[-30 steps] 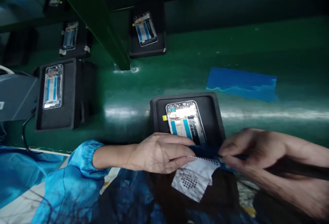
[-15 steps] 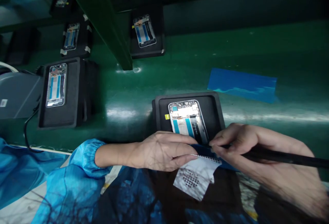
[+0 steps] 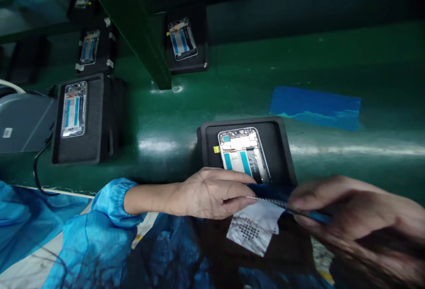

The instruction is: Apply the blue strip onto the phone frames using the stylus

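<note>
My left hand (image 3: 212,194) is closed, pinching the edge of a white sheet with rows of small black dots (image 3: 249,229). The sheet hangs bent below the fingers. A dark blue glossy strip (image 3: 274,190) shows just above it, between the hands. My right hand (image 3: 352,211), blurred by motion, has its fingers closed near the sheet's right edge, with a thin dark piece at the fingertips that I cannot make out. Just beyond the hands, an opened phone (image 3: 241,147) with bare boards and blue strips lies in a black tray (image 3: 279,147); my left hand hides its lower end.
Another black tray with an opened phone (image 3: 75,109) stands at left, beside a grey machine (image 3: 23,123) with a black cable. More phones lie on black trays behind a green post (image 3: 133,28). A blue film piece (image 3: 315,107) lies on the green bench.
My right hand has shifted right and blurred; the long black bar seen in it earlier no longer shows clearly. My left hand keeps hold of the sheet, almost still.
</note>
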Tool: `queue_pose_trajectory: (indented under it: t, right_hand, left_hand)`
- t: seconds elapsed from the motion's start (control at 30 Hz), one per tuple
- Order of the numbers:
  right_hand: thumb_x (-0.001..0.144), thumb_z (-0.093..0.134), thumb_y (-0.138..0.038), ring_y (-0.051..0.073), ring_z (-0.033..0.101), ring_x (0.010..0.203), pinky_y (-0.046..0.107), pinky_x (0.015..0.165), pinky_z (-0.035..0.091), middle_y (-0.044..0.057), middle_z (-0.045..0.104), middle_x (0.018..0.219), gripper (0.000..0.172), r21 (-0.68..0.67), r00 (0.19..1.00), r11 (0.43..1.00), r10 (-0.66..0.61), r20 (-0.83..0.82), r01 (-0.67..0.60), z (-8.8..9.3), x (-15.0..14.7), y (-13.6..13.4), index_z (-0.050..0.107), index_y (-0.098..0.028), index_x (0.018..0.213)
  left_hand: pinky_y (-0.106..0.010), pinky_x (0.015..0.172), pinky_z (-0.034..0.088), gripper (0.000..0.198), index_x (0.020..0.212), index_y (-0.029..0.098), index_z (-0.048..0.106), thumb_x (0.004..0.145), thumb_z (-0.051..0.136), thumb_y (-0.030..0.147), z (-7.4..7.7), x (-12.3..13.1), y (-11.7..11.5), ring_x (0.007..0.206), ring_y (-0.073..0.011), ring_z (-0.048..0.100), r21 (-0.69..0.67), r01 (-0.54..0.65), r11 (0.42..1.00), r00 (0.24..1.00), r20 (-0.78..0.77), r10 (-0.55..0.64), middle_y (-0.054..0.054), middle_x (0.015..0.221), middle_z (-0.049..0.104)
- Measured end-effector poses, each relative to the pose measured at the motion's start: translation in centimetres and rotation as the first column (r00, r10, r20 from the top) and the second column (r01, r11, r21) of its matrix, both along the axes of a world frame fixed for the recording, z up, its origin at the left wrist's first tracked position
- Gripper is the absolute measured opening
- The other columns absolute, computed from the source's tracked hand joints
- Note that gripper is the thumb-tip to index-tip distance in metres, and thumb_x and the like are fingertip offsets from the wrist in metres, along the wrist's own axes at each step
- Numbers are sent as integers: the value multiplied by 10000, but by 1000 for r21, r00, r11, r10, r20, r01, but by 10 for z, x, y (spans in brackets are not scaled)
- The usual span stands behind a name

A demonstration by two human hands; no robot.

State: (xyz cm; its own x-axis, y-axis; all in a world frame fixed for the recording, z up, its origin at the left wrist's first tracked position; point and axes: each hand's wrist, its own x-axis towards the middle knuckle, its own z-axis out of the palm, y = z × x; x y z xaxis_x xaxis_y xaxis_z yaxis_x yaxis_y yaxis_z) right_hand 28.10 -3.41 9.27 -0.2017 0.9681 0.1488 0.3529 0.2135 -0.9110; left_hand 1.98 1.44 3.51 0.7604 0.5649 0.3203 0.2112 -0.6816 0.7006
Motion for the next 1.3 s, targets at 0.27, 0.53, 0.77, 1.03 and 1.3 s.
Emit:
queue_pose_trajectory:
  t: [0.27, 0.53, 0.77, 1.03, 1.3]
  right_hand:
    - [1030, 644, -300, 217, 812, 636, 245, 539, 673, 10, 777, 792, 232, 52, 995, 994, 98, 11, -98, -4, -6, 1, 603, -340, 805]
    - [981, 645, -256, 241, 808, 619, 262, 510, 662, 13, 774, 761, 223, 18, 995, 995, 99, -2, -99, -8, -6, 2, 601, -356, 787]
    - [927, 699, -256, 278, 843, 712, 320, 618, 719, 1, 848, 836, 212, -60, 995, 993, 103, 3, -103, -17, 4, -10, 685, -381, 756]
    - [934, 769, -236, 247, 825, 652, 327, 636, 733, -24, 856, 856, 241, -50, 994, 993, 103, -44, -105, -19, 4, -10, 705, -362, 738]
    - [781, 919, -210, 238, 801, 669, 324, 590, 719, -5, 772, 741, 311, -161, 971, 975, -180, -159, 154, -2, 1, 16, 660, -343, 672]
  left_hand:
    - [-126, 953, 683, 297, 1097, 164, 863, 1123, 593, 285, 0, 0, -1, 918, -108, 876, -23, -11, 1000, 1000, 5, 11, -86, 1148, 909]
    - [-116, 917, 681, 303, 1030, 154, 855, 1119, 598, 287, 2, 2, 0, 865, -105, 870, -14, -39, 999, 997, 63, 40, -79, 1089, 912]
    - [-129, 826, 690, 281, 975, 154, 848, 1101, 619, 256, 5, 3, 1, 856, -112, 872, -79, -51, 996, 994, 91, 58, -79, 1082, 913]
    - [-139, 785, 696, 262, 955, 126, 855, 1077, 652, 237, 8, 4, 1, 867, -129, 877, -164, -71, 984, 986, 138, 94, -98, 1058, 910]
    - [-125, 921, 692, 231, 1032, 152, 850, 1076, 661, 276, 8, 2, 1, 938, -109, 871, -300, -39, 953, 995, 77, 65, -68, 1139, 898]
